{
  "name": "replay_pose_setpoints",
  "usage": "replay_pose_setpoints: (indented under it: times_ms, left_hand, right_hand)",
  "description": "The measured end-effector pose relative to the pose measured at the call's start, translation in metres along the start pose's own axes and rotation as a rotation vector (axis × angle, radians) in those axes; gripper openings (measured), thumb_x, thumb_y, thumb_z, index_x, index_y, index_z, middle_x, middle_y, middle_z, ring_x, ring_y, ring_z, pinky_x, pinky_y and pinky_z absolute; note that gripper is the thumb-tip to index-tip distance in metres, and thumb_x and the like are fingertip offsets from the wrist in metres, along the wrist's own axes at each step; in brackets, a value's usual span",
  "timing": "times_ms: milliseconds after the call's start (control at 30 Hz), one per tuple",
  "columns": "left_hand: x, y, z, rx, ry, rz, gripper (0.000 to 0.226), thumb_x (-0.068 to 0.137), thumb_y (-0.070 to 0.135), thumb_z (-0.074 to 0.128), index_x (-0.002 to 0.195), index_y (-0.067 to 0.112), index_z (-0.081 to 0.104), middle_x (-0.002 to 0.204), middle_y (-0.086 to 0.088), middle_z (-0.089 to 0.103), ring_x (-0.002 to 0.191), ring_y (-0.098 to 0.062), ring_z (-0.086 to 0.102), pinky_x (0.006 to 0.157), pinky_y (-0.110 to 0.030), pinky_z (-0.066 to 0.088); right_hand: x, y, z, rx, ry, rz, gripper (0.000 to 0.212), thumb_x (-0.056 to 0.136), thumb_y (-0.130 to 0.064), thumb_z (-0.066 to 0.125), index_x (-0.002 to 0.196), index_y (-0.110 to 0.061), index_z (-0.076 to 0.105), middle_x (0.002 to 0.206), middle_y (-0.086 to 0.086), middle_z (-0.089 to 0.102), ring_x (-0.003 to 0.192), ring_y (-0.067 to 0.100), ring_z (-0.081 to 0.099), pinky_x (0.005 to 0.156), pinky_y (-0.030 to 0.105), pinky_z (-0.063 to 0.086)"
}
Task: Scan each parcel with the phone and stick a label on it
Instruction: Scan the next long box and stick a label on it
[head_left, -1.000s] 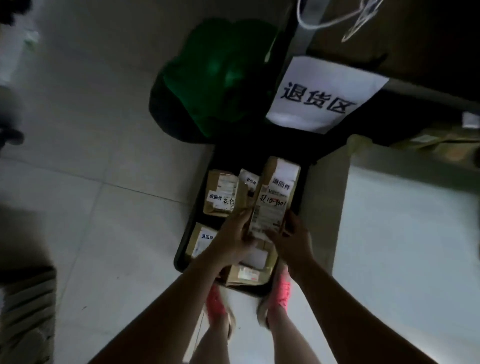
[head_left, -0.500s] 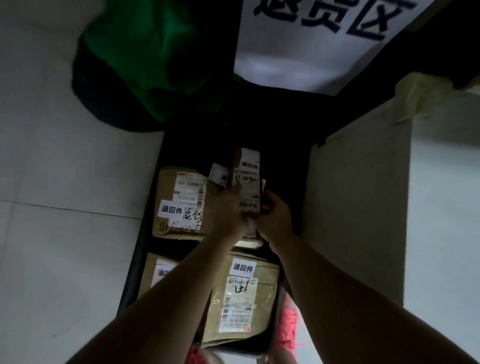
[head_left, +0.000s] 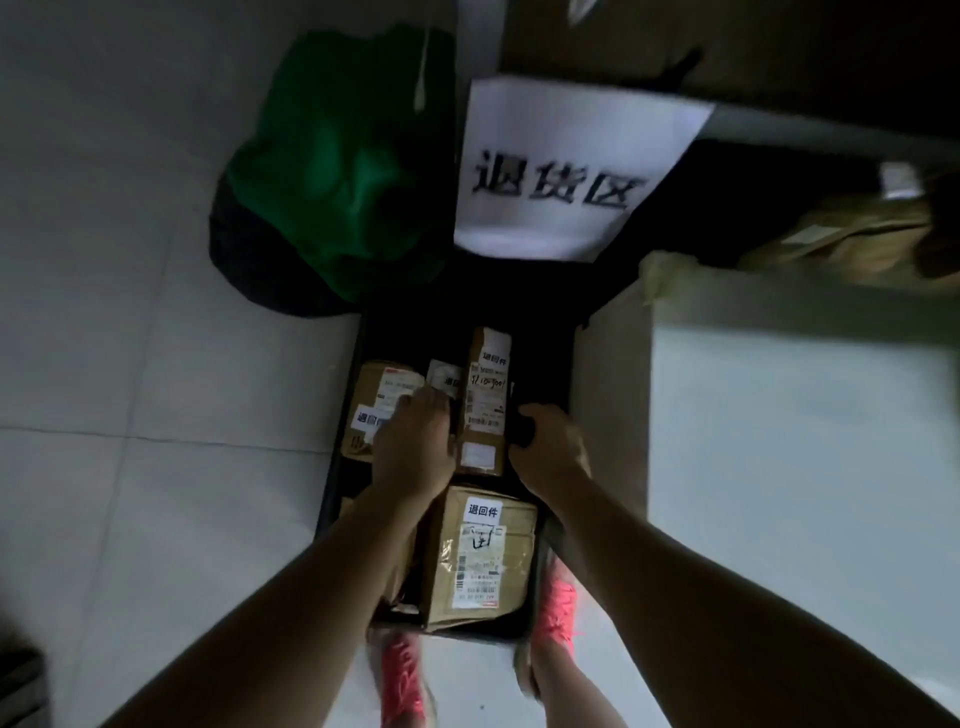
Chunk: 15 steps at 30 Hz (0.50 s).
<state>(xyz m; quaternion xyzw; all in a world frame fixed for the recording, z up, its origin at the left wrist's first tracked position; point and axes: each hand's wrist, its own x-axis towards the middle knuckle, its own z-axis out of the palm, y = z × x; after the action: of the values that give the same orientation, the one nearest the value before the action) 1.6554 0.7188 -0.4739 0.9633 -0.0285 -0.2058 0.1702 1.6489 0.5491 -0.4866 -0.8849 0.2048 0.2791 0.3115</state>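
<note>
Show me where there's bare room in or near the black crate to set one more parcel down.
Inside the black crate, only the far end is bare, between the narrow parcel and the white sign. Outside, bare floor tiles lie to its left and a white surface to its right. Around that parcel and the big parcel it is crowded.
</note>
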Motion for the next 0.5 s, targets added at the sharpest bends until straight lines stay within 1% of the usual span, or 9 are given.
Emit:
replay_pose_setpoints:
  times_ms: [33,67,167,233,300,400,500]
  left_hand:
    - [-0.009,0.004,-0.031,0.079,0.011,0.037,0.045,0.089,0.02,0.067,0.132,0.015,0.053,0.127,-0.004,0.06,0.113,-0.019,0.059,0.087,-0.03,0.054]
    - [-0.019,0.008,-0.061,0.158,0.028,0.064,0.046,0.089,0.022,0.067,0.133,0.016,0.053,0.127,-0.003,0.06,0.112,-0.02,0.059,0.089,-0.033,0.054]
    - [-0.059,0.036,-0.161,0.339,0.11,0.11,0.044,0.087,0.03,0.066,0.128,0.015,0.058,0.118,-0.006,0.062,0.105,-0.024,0.06,0.083,-0.036,0.051]
    - [-0.083,0.06,-0.213,0.44,0.155,0.142,0.042,0.087,0.033,0.062,0.124,0.013,0.059,0.111,-0.008,0.062,0.102,-0.027,0.059,0.078,-0.037,0.049]
    - [-0.114,0.092,-0.259,0.452,0.166,0.171,0.041,0.088,0.035,0.061,0.122,0.013,0.058,0.109,-0.008,0.061,0.102,-0.028,0.058,0.077,-0.038,0.049]
    - [-0.156,0.142,-0.307,0.462,0.203,0.239,0.036,0.089,0.036,0.059,0.117,0.014,0.058,0.108,-0.007,0.06,0.103,-0.028,0.057,0.081,-0.04,0.052]
    - [-0.209,0.196,-0.335,0.485,0.26,0.306,0.03,0.091,0.037,0.057,0.111,0.016,0.06,0.109,-0.006,0.059,0.104,-0.027,0.057,0.079,-0.038,0.05]
  right_hand:
    - [-0.022,-0.013,-0.023,-0.059,0.001,-0.012,0.046,0.088,-0.018,0.068,0.132,-0.027,0.061,0.134,0.0,0.06,0.116,0.025,0.062,0.086,0.029,0.051]
    - [-0.042,-0.024,-0.043,-0.101,0.003,-0.027,0.049,0.087,-0.019,0.067,0.134,-0.029,0.059,0.136,-0.002,0.059,0.118,0.025,0.062,0.09,0.033,0.051]
    - [-0.121,-0.063,-0.118,-0.17,0.056,-0.09,0.046,0.086,-0.024,0.068,0.132,-0.027,0.06,0.133,0.0,0.061,0.116,0.027,0.064,0.091,0.037,0.055]
    - [-0.165,-0.084,-0.159,-0.217,0.098,-0.104,0.043,0.087,-0.027,0.067,0.129,-0.029,0.06,0.13,0.0,0.062,0.115,0.026,0.064,0.091,0.037,0.054]
    - [-0.213,-0.095,-0.198,-0.252,0.138,-0.1,0.038,0.087,-0.027,0.067,0.124,-0.031,0.061,0.125,0.0,0.063,0.113,0.024,0.065,0.089,0.035,0.054]
    - [-0.269,-0.096,-0.241,-0.316,0.214,-0.159,0.033,0.087,-0.025,0.067,0.119,-0.03,0.062,0.121,-0.002,0.063,0.113,0.023,0.064,0.088,0.035,0.054]
    - [-0.324,-0.077,-0.284,-0.348,0.241,-0.203,0.048,0.086,-0.026,0.071,0.132,-0.029,0.058,0.134,-0.002,0.057,0.125,0.023,0.056,0.098,0.036,0.052]
